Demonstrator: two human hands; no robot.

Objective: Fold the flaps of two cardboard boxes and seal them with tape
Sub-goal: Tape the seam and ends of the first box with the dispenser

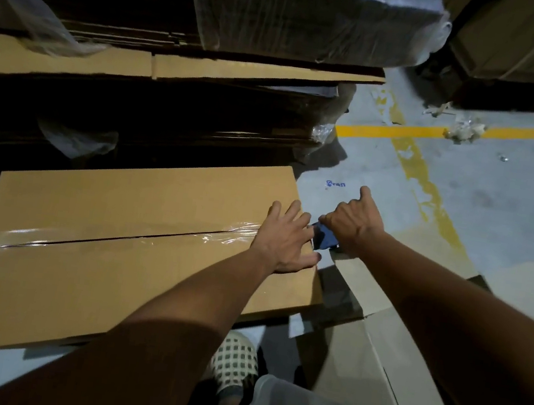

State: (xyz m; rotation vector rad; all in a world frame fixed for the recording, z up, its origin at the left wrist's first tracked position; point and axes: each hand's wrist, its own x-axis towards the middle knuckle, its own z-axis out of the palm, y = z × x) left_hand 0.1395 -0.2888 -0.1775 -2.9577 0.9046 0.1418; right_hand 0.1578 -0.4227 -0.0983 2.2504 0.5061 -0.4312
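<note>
Box 1 point(133, 251) flaps closed, tape point(115, 235) along seam to right end. Left hand point(284, 239) pressed flat; right hand point(352, 225) gripped blue dispenser point(324, 237). Box 2 point(368, 349), near right, unsealed.

Small blue handwriting on the floor point(398, 194) is too blurred to read.

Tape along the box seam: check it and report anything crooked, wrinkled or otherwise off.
The clear tape on the cardboard box looks wrinkled, notably near the left hand pressing it. The seam beneath shows a thin dark gap. The right hand grips a blue dispenser at the box's end.
</note>
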